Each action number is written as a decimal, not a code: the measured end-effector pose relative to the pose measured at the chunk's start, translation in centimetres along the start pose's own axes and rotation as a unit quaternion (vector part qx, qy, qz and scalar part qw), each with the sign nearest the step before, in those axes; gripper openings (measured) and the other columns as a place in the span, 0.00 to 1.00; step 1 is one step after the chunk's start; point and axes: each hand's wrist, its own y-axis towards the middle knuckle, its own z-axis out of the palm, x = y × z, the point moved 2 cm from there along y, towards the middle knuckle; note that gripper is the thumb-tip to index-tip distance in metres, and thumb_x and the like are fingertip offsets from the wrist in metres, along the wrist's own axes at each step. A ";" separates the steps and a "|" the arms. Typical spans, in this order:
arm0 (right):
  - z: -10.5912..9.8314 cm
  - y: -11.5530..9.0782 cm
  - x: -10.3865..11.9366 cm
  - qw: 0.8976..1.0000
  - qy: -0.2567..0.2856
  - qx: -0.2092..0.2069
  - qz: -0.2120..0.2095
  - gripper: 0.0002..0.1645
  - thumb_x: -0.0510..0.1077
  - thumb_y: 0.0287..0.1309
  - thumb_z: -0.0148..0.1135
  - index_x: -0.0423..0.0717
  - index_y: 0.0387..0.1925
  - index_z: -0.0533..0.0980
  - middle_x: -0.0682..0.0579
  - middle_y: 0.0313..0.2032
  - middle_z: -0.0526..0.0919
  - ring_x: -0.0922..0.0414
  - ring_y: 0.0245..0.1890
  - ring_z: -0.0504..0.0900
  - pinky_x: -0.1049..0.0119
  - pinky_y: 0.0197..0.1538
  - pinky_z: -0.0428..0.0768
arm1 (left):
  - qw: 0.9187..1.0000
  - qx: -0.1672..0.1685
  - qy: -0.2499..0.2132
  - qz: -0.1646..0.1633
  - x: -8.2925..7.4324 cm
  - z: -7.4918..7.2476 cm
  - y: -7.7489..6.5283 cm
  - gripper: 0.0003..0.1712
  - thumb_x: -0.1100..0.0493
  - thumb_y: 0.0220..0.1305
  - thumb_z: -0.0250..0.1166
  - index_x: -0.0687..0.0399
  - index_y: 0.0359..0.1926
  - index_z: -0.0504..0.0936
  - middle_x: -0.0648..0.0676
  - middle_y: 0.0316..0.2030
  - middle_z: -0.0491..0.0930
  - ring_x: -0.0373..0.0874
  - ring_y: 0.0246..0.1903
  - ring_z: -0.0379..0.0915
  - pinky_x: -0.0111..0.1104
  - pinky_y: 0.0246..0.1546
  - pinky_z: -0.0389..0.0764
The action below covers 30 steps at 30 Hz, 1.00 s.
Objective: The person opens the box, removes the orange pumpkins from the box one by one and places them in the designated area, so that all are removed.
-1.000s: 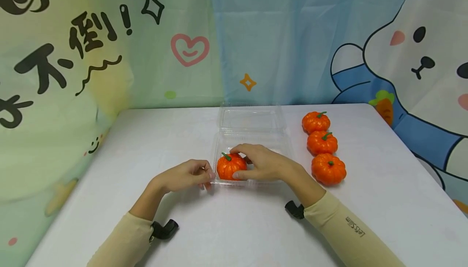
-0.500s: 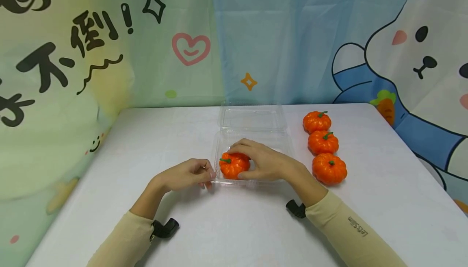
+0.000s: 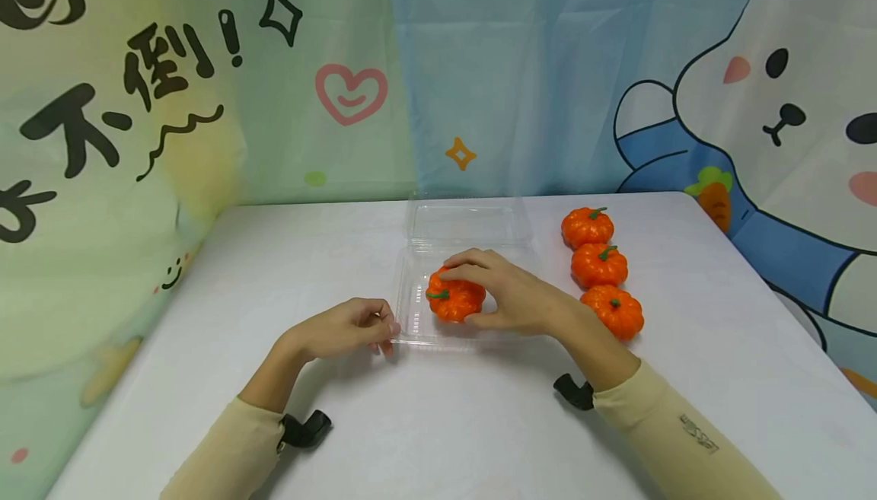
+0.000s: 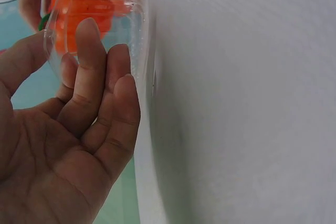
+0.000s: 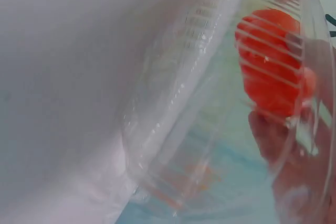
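Note:
A small orange toy pumpkin (image 3: pixel 460 304) with a green stem is over the base of a clear plastic clamshell box (image 3: pixel 416 317). My right hand (image 3: pixel 515 298) grips it from the right side, fingers over the top and thumb low at the near side. Through the box wall in the right wrist view, the pumpkin (image 5: pixel 270 66) shows red-orange against my fingers. At the box's near left corner, my left hand (image 3: pixel 352 326) pinches the rim. The left wrist view has the thumb and fingers of that hand (image 4: pixel 79 124) on either side of the clear edge.
The box's lid (image 3: pixel 471 223) lies folded back toward the printed curtain (image 3: pixel 479 89). To the right, three more pumpkins stand in a line: a far one (image 3: pixel 587 227), a middle one (image 3: pixel 597 265) and a near one (image 3: pixel 614 313), close to my right forearm. The table (image 3: pixel 438 424) is white.
My right hand has moved the pumpkin from the near left corner of the box toward its middle, away and rightward, and its stem has turned toward me. My left hand stays at the rim.

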 end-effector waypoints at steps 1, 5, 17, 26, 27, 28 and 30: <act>-0.1 -0.2 0.0 1.000 -0.002 -0.003 -0.002 0.36 0.39 0.54 0.77 0.49 0.65 0.76 0.52 0.66 0.73 0.53 0.67 0.70 0.53 0.68 0.73 | 1.000 0.000 0.000 -0.001 0.0 0.0 0.0 0.14 0.54 0.76 0.59 0.63 0.42 0.78 0.56 0.33 0.87 0.53 0.38 0.78 0.37 0.43 0.78; -0.6 -1.1 -0.1 1.000 -0.006 -0.011 0.002 0.36 0.39 0.55 0.77 0.50 0.65 0.76 0.52 0.67 0.72 0.52 0.68 0.70 0.54 0.68 0.74 | 1.000 0.000 -0.002 -0.004 -0.1 0.2 0.0 0.13 0.54 0.76 0.60 0.61 0.42 0.78 0.56 0.33 0.87 0.53 0.38 0.78 0.37 0.44 0.78; -2.0 -3.3 -0.2 0.999 -0.008 -0.032 0.015 0.35 0.43 0.57 0.76 0.52 0.66 0.75 0.55 0.68 0.71 0.54 0.70 0.68 0.54 0.68 0.73 | 1.000 -0.001 -0.004 0.004 -0.3 0.1 -0.1 0.13 0.55 0.76 0.59 0.63 0.42 0.78 0.57 0.34 0.87 0.53 0.39 0.78 0.37 0.44 0.79; -3.2 -4.8 -0.5 0.998 -0.026 -0.053 0.021 0.38 0.43 0.56 0.76 0.53 0.68 0.74 0.54 0.68 0.71 0.53 0.70 0.68 0.53 0.66 0.75 | 1.000 0.000 -0.008 0.005 -0.1 0.1 0.0 0.14 0.55 0.77 0.59 0.64 0.43 0.77 0.57 0.33 0.87 0.53 0.39 0.78 0.37 0.44 0.79; -3.3 -5.0 -0.5 0.998 -0.029 -0.057 0.021 0.38 0.42 0.55 0.76 0.54 0.68 0.73 0.54 0.68 0.71 0.54 0.69 0.68 0.54 0.66 0.75 | 1.000 0.000 -0.008 0.005 -0.1 0.1 0.0 0.14 0.55 0.77 0.59 0.64 0.43 0.77 0.57 0.33 0.87 0.53 0.39 0.78 0.37 0.44 0.79; -3.4 -5.2 -0.5 0.998 -0.031 -0.060 0.021 0.39 0.42 0.55 0.76 0.54 0.68 0.73 0.55 0.68 0.71 0.54 0.69 0.69 0.56 0.66 0.76 | 1.000 0.001 -0.008 0.005 0.0 0.1 -0.1 0.14 0.54 0.77 0.59 0.63 0.42 0.77 0.57 0.33 0.87 0.53 0.39 0.79 0.38 0.44 0.79; -3.6 -5.5 -0.6 0.997 -0.028 -0.068 0.019 0.40 0.41 0.54 0.77 0.54 0.68 0.73 0.55 0.68 0.71 0.55 0.68 0.70 0.62 0.66 0.75 | 1.000 0.000 -0.008 0.004 0.0 0.0 -0.1 0.13 0.54 0.77 0.59 0.62 0.42 0.77 0.56 0.33 0.87 0.53 0.39 0.79 0.38 0.44 0.79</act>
